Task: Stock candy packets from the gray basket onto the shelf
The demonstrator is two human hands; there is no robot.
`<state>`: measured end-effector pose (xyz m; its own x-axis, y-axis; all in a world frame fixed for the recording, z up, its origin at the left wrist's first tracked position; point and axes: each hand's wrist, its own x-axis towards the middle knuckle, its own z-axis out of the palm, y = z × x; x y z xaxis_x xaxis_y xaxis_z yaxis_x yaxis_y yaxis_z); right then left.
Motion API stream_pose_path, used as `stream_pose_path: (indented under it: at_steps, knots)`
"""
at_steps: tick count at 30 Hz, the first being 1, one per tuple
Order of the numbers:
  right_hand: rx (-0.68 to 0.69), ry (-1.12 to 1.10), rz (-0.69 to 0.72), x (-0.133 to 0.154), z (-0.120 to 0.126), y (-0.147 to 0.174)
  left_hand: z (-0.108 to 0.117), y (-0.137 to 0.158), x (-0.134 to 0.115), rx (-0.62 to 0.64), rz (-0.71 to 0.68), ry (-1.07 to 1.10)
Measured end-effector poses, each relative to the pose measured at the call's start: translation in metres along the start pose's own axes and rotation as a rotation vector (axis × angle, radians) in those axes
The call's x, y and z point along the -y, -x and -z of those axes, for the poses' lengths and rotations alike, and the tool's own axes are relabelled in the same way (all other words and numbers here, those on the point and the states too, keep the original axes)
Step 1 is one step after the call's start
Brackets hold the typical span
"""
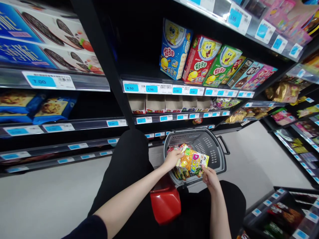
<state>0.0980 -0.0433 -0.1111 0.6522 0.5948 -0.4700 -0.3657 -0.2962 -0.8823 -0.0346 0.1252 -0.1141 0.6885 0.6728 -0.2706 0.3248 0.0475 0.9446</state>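
Observation:
Stretched between both hands is a yellow-orange candy packet (193, 161) with pink and white lettering. My left hand (173, 158) pinches its left end, and my right hand (210, 177) grips its lower right corner with the fingers curled. Directly beneath the packet, a grey shopping basket (208, 141) stands on the floor between my knees. Several colourful packets (181, 173) lie in the basket's left part, partly hidden by the held packet and my left hand. The basket's dark handle (223, 145) sticks out on the right.
Shelves in front hold cartoon snack boxes (202, 59) above a row of open display cartons (173, 104). Cookie boxes (50, 39) and blue snack bags (53, 108) sit on the left shelves. A red glossy object (165, 203) is between my legs. A low shelf (281, 212) stands at lower right.

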Motion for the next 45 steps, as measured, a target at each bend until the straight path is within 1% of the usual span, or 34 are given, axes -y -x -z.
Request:
stream_pose_path:
  at_steps: [2,5,8,10,12,14,16,18,19,21,24,27,29,32,36,37,39,40,41,43,44,45]
  knots:
    - [-0.014,0.031,0.008,0.000,0.001,-0.001,0.000,-0.002,0.004,0.002,0.017,0.026]
    - [-0.044,0.096,0.036,0.001,0.004,-0.001,0.001,-0.003,0.007,0.060,0.064,0.069]
    - [-0.073,0.167,0.082,0.005,0.007,0.000,0.001,-0.001,0.005,0.156,0.177,0.144]
    - [-0.086,0.220,0.119,0.007,0.009,0.002,0.001,0.002,0.001,0.202,0.293,0.303]
    - [-0.088,0.235,0.175,0.010,0.010,0.005,0.002,0.004,-0.004,0.207,0.359,0.503]
    - [-0.034,0.182,0.239,0.012,0.010,0.008,0.002,0.006,-0.006,0.190,0.348,0.619]
    - [0.063,0.058,0.278,0.015,0.010,0.012,0.002,0.006,-0.007,0.159,0.304,0.619]
    - [0.160,-0.081,0.270,0.017,0.008,0.015,0.002,0.006,-0.008,0.116,0.248,0.590]
    - [0.175,-0.132,0.259,0.018,0.008,0.016,0.001,0.006,-0.008,0.096,0.217,0.589]
    - [0.147,-0.155,0.243,0.017,0.005,0.017,-0.001,0.008,-0.009,0.079,0.167,0.616]
    - [-0.014,-0.095,0.250,0.012,0.000,0.013,-0.003,0.009,-0.011,0.068,0.135,0.624]
    - [-0.122,-0.106,0.262,0.006,-0.006,0.006,-0.004,0.009,-0.011,0.088,0.156,0.590]
    - [-0.156,-0.138,0.257,0.003,-0.009,0.003,-0.005,0.009,-0.010,0.095,0.173,0.585]
    - [-0.135,-0.187,0.224,0.001,-0.011,0.001,-0.005,0.007,-0.008,0.068,0.154,0.608]
    - [0.025,-0.199,0.122,-0.002,-0.011,0.001,-0.005,0.005,-0.009,0.073,0.155,0.680]
    - [0.029,-0.176,0.131,-0.003,-0.011,0.000,-0.004,0.004,-0.010,0.081,0.163,0.724]
    - [-0.021,-0.078,0.255,-0.005,-0.009,-0.001,-0.001,0.005,-0.011,0.076,0.215,0.824]
    - [-0.051,-0.025,0.336,-0.005,-0.007,-0.002,0.000,0.005,-0.011,0.092,0.278,0.853]
    - [-0.059,0.030,0.419,-0.004,-0.006,-0.002,0.002,0.007,-0.010,0.147,0.364,0.856]
    - [0.007,0.159,0.560,0.000,-0.003,0.000,0.003,0.011,-0.008,0.351,0.516,0.811]
    - [0.055,0.224,0.611,0.002,-0.001,0.001,0.002,0.013,-0.007,0.453,0.546,0.782]
    - [0.096,0.281,0.651,0.005,0.000,0.003,0.001,0.015,-0.006,0.516,0.543,0.766]
